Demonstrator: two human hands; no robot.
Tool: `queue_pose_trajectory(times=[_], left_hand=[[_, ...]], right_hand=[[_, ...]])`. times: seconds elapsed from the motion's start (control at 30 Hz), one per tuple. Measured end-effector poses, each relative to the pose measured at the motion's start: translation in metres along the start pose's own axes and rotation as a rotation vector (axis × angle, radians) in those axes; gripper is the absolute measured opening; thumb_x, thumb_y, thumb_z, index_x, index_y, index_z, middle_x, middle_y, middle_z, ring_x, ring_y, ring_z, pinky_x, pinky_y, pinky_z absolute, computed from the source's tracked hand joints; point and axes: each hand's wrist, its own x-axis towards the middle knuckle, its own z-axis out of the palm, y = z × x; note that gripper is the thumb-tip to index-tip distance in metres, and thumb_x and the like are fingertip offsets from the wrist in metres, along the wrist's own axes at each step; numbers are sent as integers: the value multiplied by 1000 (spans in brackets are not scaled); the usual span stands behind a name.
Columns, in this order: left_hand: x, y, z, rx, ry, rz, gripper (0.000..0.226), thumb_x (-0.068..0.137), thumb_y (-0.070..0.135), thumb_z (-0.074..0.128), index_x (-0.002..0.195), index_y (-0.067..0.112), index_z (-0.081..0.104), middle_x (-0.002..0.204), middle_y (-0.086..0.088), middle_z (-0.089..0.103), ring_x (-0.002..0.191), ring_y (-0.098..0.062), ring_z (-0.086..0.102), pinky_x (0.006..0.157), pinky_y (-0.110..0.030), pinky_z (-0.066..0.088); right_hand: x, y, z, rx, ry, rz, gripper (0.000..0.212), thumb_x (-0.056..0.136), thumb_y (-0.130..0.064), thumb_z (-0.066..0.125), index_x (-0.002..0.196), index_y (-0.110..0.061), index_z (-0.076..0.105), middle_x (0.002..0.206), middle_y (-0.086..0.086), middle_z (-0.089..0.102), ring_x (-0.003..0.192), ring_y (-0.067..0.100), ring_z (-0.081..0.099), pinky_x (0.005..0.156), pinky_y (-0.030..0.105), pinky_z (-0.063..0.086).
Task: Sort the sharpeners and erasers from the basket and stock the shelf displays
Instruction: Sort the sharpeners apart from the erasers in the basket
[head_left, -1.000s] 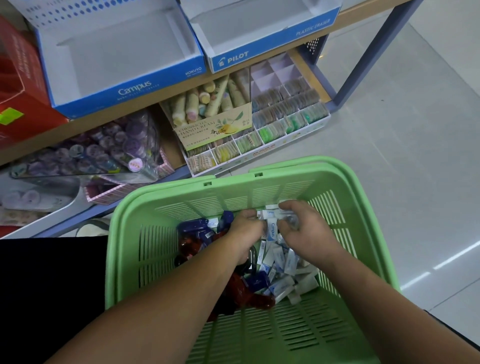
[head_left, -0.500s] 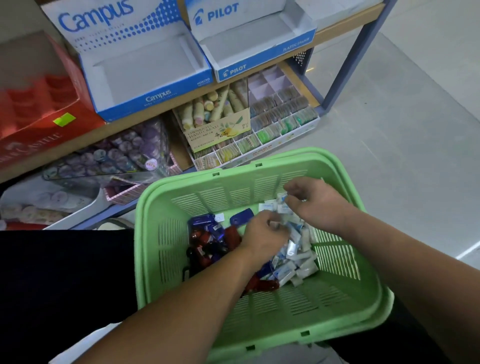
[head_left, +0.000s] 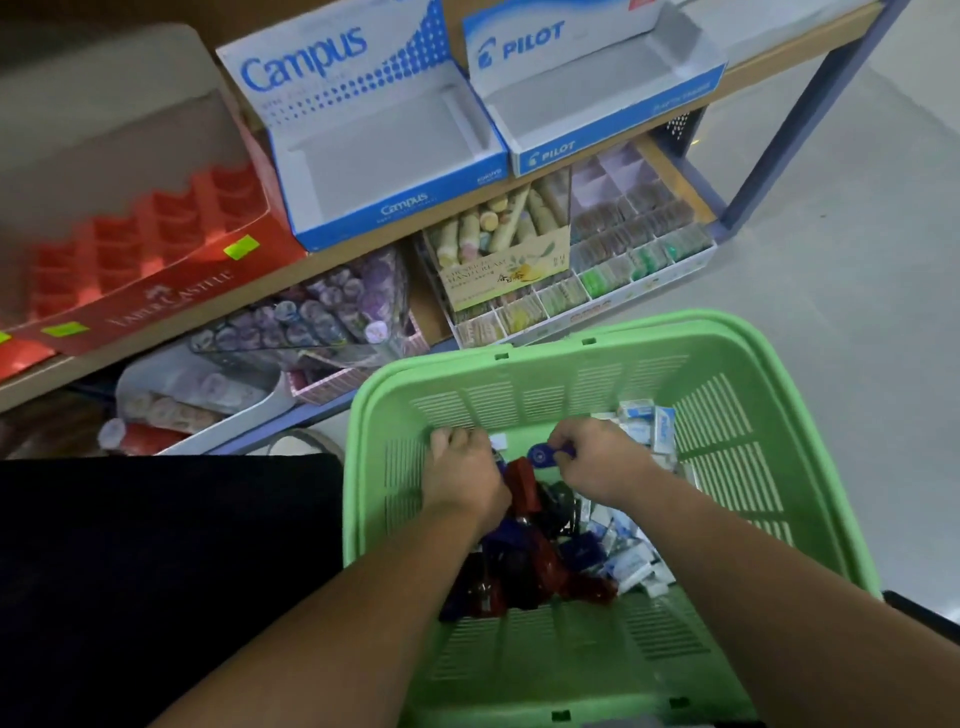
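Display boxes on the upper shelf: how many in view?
3: the red Faber-Castell box at the left, the blue Campus box in the middle, the blue Pilot box right of it. A pale shape past the Pilot box may be a fourth, cut off.

One green basket (head_left: 597, 358), two hands (head_left: 462, 475) (head_left: 605, 462), three shelf display boxes (head_left: 171, 296) (head_left: 405, 210) (head_left: 556, 153), uncounted sharpeners (head_left: 524, 483) and erasers (head_left: 649, 415)

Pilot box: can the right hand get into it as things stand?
Probably yes. The Pilot box sits open-topped on the shelf beyond the basket, nothing between; the right hand pinches a blue sharpener.
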Motion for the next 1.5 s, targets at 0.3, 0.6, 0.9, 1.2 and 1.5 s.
queue_pose_trajectory(times=[0.3, 0.6, 0.9, 1.2, 1.5], left_hand=[[4, -8, 9, 380, 60, 118, 51, 93, 29, 45, 140, 9, 42, 129, -10, 41, 115, -31, 33, 93, -47, 28], [-3, -11, 22, 225, -25, 148, 51, 97, 31, 40, 144, 12, 43, 159, -13, 29, 148, -36, 18, 126, -49, 3], [3, -15, 28, 51, 35, 48, 45, 106, 39, 30, 104, 15, 68, 117, -6, 63, 112, -26, 45, 96, -41, 37], [27, -10, 19, -179, 2, 66, 46, 90, 5, 54, 136, 12, 59, 134, -7, 60, 127, -27, 51, 103, -42, 48], [32, 1, 33, -124, 28, -45, 28, 92, 7, 57, 116, 20, 63, 119, -1, 60, 111, -25, 56, 84, -40, 53]], right_hand=[[29, 13, 20, -311, 30, -154, 31, 91, -37, 66, 119, -24, 63, 115, -4, 58, 118, 20, 51, 91, 35, 51], [34, 16, 29, -321, 133, -188, 33, 95, -30, 61, 126, -20, 58, 122, 2, 61, 118, 23, 52, 94, 35, 47], [28, 17, 38, 54, 249, -148, 15, 95, -32, 65, 98, -20, 74, 101, -3, 60, 88, 22, 64, 75, 35, 54], [26, 18, 31, 124, 224, -77, 15, 91, -39, 68, 90, -24, 70, 95, -7, 60, 83, 14, 59, 71, 31, 51], [24, 25, 23, 358, 113, 43, 5, 94, -25, 67, 93, -22, 71, 81, -4, 72, 72, 15, 66, 71, 34, 57]])
